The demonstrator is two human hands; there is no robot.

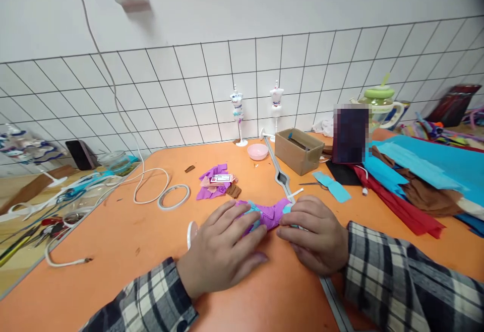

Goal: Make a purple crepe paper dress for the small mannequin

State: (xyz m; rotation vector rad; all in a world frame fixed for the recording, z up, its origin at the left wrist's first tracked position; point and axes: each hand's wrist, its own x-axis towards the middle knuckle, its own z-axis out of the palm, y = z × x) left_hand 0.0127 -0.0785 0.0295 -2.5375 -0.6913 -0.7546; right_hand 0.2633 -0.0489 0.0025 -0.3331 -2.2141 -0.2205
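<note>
A small dress form wrapped in purple and light-blue crepe paper (270, 216) lies on its side between my hands. Its round white base (192, 233) shows past my left hand, and a white tip (296, 194) sticks out beside my right. My left hand (229, 244) is closed over the left part of the form, fingers laid across the paper. With bent fingers, my right hand (315, 234) grips the other end; what its fingertips pinch is partly hidden. Behind them lie purple paper scraps (206, 191) with a small labelled packet (222, 179) on top.
Two white mini dress forms (237, 113) stand by the wall, near a pink bowl (257, 151) and cardboard box (298, 155). A tape roll (174, 197) and white cable (151, 170) lie left. Scissors (313, 184), coloured paper (408, 211) and a lidded jug (379, 103) are right.
</note>
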